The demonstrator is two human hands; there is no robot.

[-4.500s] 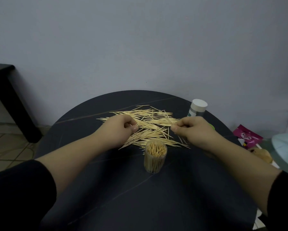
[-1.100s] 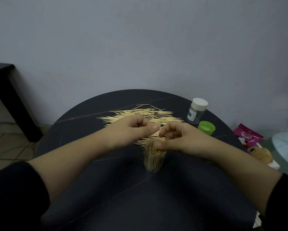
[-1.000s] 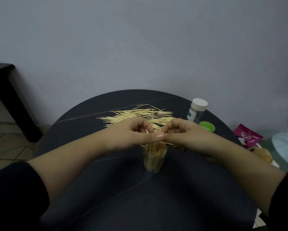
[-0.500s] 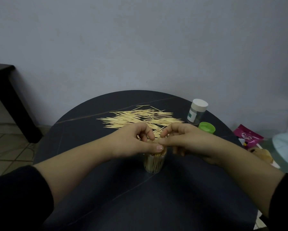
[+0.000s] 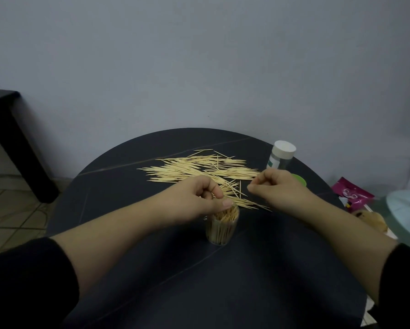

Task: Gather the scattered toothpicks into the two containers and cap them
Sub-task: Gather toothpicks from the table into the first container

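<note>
A clear round plastic container [image 5: 221, 225] stands upright on the black round table [image 5: 175, 281], packed with upright wooden toothpicks and uncapped. Behind it lies the loose pile of scattered toothpicks [image 5: 194, 168]. At the far right stands a second clear container with a white cap [image 5: 281, 156], and a green round cap [image 5: 299, 180] lies just beside it.

The left hand [image 5: 197, 201] hovers at the open container's mouth with its fingers curled and its thumb tip at the rim; whether it pinches toothpicks I cannot tell. The right hand [image 5: 274, 187] is curled over the pile's near edge, thumb against forefinger; any toothpick between them cannot be made out.
</note>
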